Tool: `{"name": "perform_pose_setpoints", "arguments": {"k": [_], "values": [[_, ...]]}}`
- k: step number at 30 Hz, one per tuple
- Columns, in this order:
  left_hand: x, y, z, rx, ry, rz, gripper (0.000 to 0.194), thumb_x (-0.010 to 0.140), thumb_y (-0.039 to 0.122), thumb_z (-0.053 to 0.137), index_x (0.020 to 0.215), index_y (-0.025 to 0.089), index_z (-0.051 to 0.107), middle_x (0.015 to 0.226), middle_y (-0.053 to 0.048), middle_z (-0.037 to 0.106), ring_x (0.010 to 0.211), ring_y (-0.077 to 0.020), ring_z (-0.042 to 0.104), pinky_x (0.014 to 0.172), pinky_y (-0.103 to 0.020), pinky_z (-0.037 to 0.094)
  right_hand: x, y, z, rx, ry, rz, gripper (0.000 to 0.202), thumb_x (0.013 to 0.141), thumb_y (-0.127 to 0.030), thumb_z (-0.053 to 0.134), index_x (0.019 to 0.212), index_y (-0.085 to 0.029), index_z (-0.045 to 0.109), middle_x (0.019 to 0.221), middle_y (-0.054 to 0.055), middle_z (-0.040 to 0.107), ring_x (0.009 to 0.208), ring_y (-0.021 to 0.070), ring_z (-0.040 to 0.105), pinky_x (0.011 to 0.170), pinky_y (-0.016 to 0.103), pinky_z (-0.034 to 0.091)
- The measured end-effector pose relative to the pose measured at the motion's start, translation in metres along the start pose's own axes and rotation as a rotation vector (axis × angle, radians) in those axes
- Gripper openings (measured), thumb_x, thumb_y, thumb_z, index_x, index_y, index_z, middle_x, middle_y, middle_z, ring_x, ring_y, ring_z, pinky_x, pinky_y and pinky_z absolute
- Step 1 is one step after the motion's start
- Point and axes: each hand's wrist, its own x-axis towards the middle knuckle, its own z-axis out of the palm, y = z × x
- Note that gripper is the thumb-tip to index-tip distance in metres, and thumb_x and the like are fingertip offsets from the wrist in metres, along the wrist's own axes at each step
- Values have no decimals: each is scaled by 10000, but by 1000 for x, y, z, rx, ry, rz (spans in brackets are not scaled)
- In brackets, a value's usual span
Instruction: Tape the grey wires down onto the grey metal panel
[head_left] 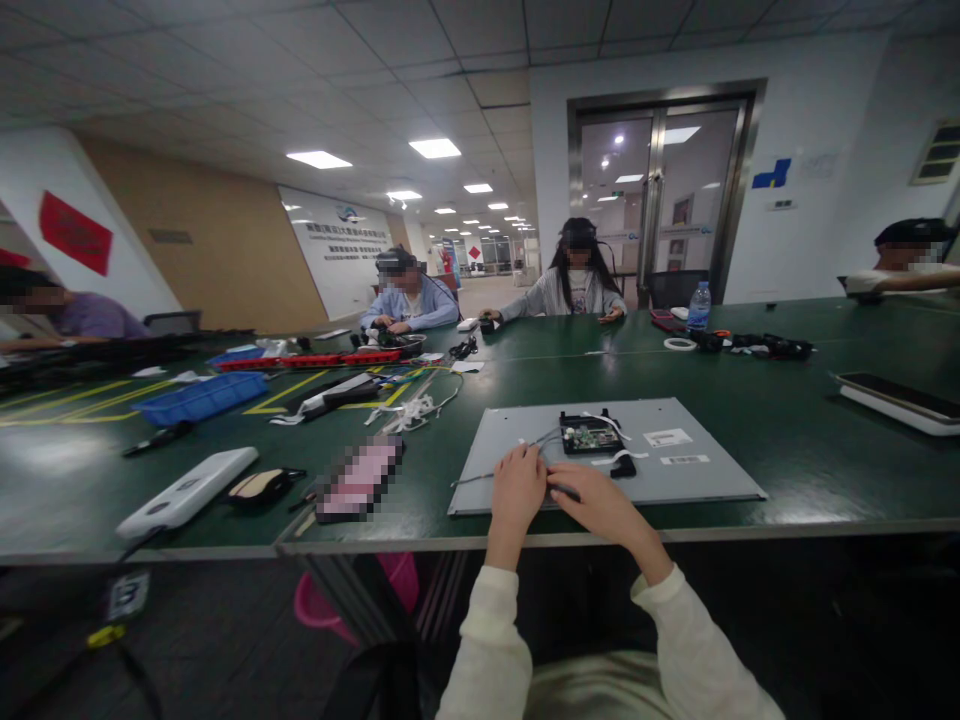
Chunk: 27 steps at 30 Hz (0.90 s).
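Fingers, left hand (519, 482) and right hand (596, 498): bent, nearly meeting at gray cable (475, 481); grip cannot be told. Flat display panel (694, 478): on green table (817, 490), near its front edge, long axis left-right, circuit board (591, 434) facing up.

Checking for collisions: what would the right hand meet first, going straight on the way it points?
The right hand would likely meet the left hand first; any gap is hard to judge.
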Motion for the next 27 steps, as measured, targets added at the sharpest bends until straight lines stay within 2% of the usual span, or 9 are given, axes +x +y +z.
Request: {"name": "perform_pose_setpoints", "arguments": {"k": [16, 27], "values": [[-2, 0, -5, 11, -12, -8, 329, 951, 209, 374, 1203, 192, 584, 1302, -106, 585, 1174, -222, 549, 1001, -353, 396, 1, -8, -2, -3, 3, -2, 273, 884, -167, 523, 1086, -196, 703, 1193, 87, 658, 1128, 212, 599, 1014, 373, 443], [-3, -2, -7, -5, -21, -24, 332, 939, 203, 392, 1205, 193, 591, 1310, -108, 580, 1196, -222, 539, 1011, -354, 390, 2, -5, 3, 22, 10, 17, 288, 880, -177, 532, 1118, -180, 693, 1232, 93, 643, 1172, 219, 576, 1055, 389, 410]]}}
